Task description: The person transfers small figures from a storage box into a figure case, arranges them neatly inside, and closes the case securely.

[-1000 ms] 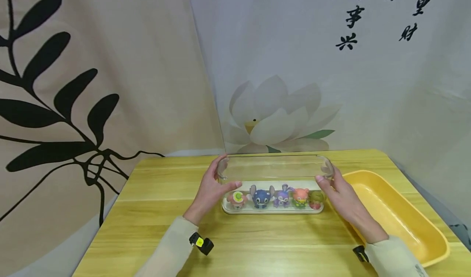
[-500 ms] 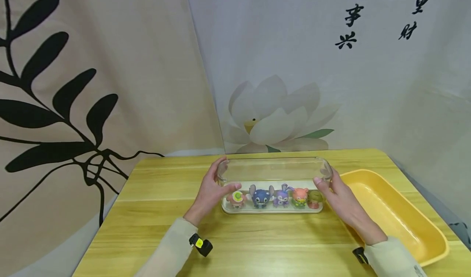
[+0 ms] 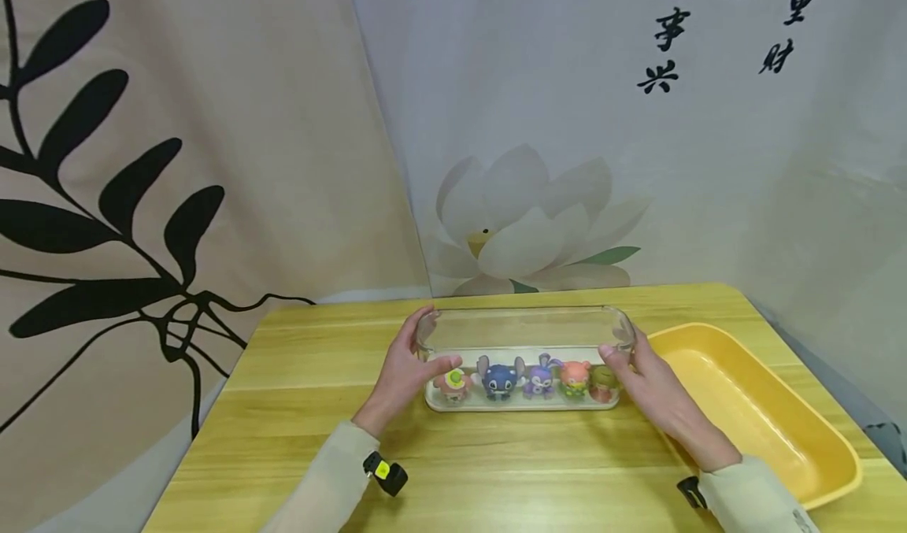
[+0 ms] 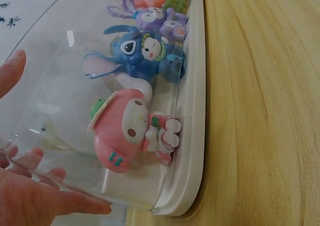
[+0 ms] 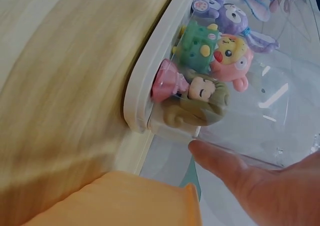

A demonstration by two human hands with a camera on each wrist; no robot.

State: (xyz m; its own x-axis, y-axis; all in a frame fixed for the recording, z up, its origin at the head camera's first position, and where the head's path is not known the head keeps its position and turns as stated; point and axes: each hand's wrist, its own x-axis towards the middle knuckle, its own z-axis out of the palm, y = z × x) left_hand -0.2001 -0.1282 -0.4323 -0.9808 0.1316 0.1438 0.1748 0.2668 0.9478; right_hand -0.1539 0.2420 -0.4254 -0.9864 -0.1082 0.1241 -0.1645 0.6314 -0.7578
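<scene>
A clear plastic display cover (image 3: 524, 327) stands over a white oval base (image 3: 524, 408), its lower edge right at the base's rim. Several small figurines stand in a row on the base behind the plastic: a pink-hooded one (image 4: 132, 128), a blue big-eared one (image 3: 500, 379), a purple long-eared one (image 3: 540, 379), a pink-and-green one (image 5: 215, 53) and a brown-haired one in a pink dress (image 5: 192, 96). My left hand (image 3: 405, 364) grips the cover's left end, thumb at the front. At the right end my right hand (image 3: 655, 375) grips it likewise, fingers partly hidden behind.
A yellow plastic tray (image 3: 786, 407) lies at the right of the wooden table (image 3: 319, 383), close beside my right forearm. Behind the table hangs a printed cloth (image 3: 298, 123) with dark leaves, a lotus and black characters.
The clear cover has come down slightly toward the base, both hands still holding its ends. The head view has shifted a little; the figurines have stayed in place.
</scene>
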